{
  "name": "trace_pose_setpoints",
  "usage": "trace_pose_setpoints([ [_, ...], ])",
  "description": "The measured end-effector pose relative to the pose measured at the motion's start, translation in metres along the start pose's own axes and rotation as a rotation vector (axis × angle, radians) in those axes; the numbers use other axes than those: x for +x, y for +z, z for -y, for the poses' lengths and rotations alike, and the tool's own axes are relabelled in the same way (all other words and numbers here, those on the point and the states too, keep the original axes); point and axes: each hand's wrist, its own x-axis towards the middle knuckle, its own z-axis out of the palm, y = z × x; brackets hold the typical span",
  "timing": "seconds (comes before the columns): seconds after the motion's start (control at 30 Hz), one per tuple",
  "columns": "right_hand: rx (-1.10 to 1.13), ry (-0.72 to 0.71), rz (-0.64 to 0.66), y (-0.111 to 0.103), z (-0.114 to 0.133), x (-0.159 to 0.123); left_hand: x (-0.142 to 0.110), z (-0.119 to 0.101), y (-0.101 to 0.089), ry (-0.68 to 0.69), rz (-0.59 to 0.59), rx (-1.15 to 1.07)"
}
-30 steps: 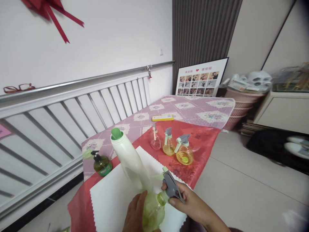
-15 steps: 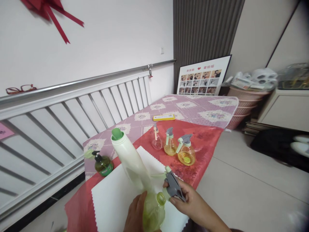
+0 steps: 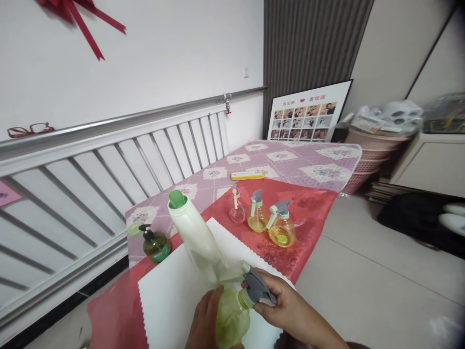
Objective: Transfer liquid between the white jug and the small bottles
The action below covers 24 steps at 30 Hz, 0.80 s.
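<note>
My left hand [image 3: 207,317] is wrapped round the side of a translucent yellow-green spray bottle [image 3: 232,317] at the bottom of the view. Its grey and pale green spray head [image 3: 258,287] is gripped in my right hand [image 3: 283,300], with the collar against the bottle's neck. Whether the thread is engaged cannot be made out. Just behind the spray bottle stands a tall whitish bottle [image 3: 198,237] with a green piece in its mouth. Under them lies a white scalloped mat [image 3: 170,300].
Three more spray bottles, one clear [image 3: 237,212], two with yellow liquid [image 3: 257,220] [image 3: 282,232], stand on the red cloth [image 3: 308,218]. A green pump bottle [image 3: 156,246] is at left. Farther back lies a yellow box [image 3: 247,175]. A white railing [image 3: 119,169] runs along the wall.
My right hand has brought the spray head left and down onto the bottle's mouth, which was uncovered before. My left hand keeps its hold on the bottle.
</note>
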Motion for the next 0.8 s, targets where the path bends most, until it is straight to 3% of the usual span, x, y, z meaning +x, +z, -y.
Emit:
trace_pose_setpoints([
  [0.2,0.004,0.006,0.013,-0.002,-0.001,0.001,0.002,-0.001,-0.004,-0.024,0.036,0.007],
  [0.33,0.006,0.008,0.051,-0.002,0.0,0.0,0.005,-0.001,-0.011,-0.032,0.179,0.02],
  [0.43,0.006,-0.002,0.063,-0.002,-0.001,0.0,0.006,-0.001,-0.012,-0.044,0.218,0.026],
  [0.63,0.057,0.04,0.06,-0.001,-0.005,0.002,-0.001,0.006,0.004,-0.042,0.048,0.008],
  [0.8,0.04,0.08,0.007,0.016,0.003,0.003,-0.008,0.028,0.016,0.04,-0.076,-0.104],
])
